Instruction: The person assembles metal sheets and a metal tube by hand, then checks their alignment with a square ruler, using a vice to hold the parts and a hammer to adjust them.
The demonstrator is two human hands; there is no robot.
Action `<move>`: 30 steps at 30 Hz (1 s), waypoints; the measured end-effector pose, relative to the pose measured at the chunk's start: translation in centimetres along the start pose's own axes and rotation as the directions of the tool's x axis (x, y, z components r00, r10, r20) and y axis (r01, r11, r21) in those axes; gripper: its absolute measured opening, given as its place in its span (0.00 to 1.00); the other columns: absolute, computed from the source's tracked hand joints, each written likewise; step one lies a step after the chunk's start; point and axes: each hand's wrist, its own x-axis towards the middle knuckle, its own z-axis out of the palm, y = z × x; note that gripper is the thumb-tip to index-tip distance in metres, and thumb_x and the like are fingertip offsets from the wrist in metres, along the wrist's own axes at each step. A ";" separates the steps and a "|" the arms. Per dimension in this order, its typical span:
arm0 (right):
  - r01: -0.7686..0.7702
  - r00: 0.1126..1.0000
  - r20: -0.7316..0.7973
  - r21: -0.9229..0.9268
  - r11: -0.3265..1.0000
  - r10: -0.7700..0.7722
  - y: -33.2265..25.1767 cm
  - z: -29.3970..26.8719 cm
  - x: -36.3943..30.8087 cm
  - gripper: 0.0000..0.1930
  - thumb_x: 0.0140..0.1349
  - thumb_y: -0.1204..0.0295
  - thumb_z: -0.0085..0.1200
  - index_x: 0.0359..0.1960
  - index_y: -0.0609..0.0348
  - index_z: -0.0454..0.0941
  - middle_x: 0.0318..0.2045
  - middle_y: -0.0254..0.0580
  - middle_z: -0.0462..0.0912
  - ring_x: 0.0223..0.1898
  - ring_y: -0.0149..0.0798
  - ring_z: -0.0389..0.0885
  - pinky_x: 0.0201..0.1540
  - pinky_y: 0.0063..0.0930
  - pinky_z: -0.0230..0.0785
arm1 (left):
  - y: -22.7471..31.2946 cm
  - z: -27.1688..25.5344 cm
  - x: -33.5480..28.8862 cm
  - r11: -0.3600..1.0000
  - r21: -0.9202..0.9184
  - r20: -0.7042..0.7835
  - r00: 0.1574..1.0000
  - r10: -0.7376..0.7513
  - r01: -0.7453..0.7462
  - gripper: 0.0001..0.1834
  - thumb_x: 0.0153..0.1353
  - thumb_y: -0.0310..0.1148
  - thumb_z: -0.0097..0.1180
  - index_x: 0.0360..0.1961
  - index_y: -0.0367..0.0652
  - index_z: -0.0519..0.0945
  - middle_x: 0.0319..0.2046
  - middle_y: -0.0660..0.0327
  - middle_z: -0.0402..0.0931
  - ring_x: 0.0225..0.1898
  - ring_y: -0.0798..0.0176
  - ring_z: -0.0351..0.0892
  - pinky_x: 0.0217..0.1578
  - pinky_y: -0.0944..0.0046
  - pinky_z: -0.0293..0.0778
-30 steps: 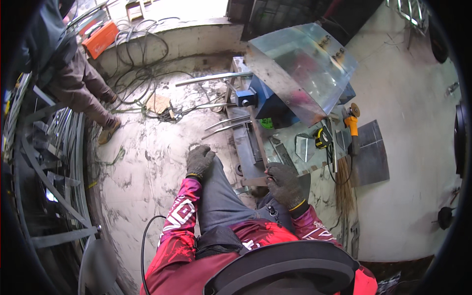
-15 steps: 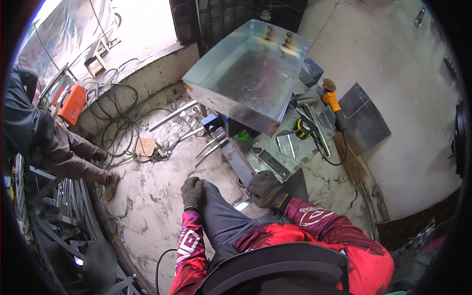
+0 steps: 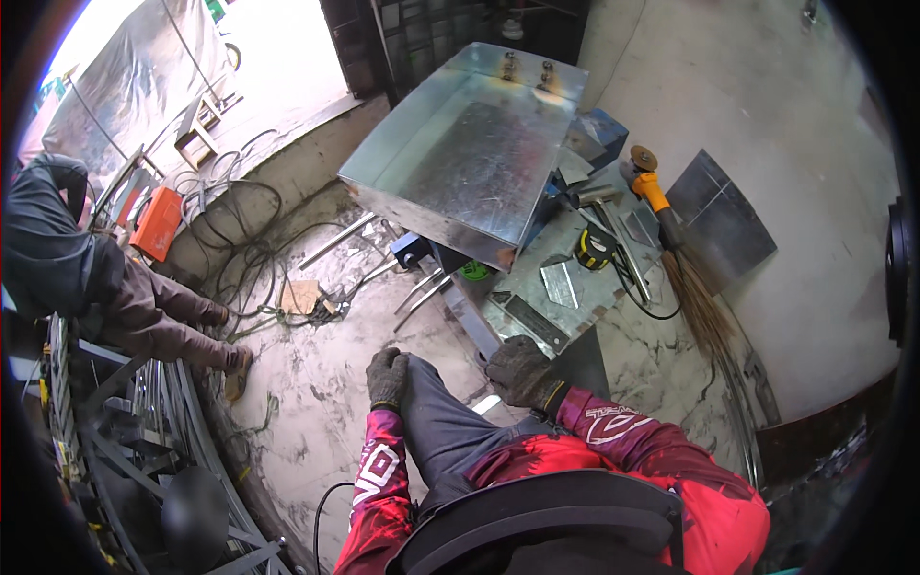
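Neither gloved hand grips anything. Left hand [image 3: 387, 376] rests curled on the person's raised grey-trousered knee [image 3: 436, 412], fingers folded over it, forearm in a red sleeve rising from the lower edge. Right hand [image 3: 520, 370] lies palm-down, fingers loosely bent, on the near edge of a flat metal sheet [image 3: 556, 287] on the floor, just below a dark flat bar [image 3: 529, 319]. Further right on the sheet lie a tape measure [image 3: 594, 249] and an orange angle grinder [image 3: 650, 187]. A large galvanised box [image 3: 470, 163] stands behind.
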 end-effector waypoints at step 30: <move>-0.041 0.959 0.272 0.410 0.911 -0.080 -0.2 -4.1 2.6 0.09 0.48 0.70 0.63 0.32 0.58 0.81 0.31 0.47 0.82 0.36 0.51 0.81 0.47 0.45 0.72 | 8.8 -2.9 -5.2 0.860 0.259 0.118 0.869 -0.481 0.440 0.24 0.58 0.49 0.57 0.49 0.43 0.81 0.51 0.47 0.76 0.56 0.39 0.73 0.56 0.42 0.71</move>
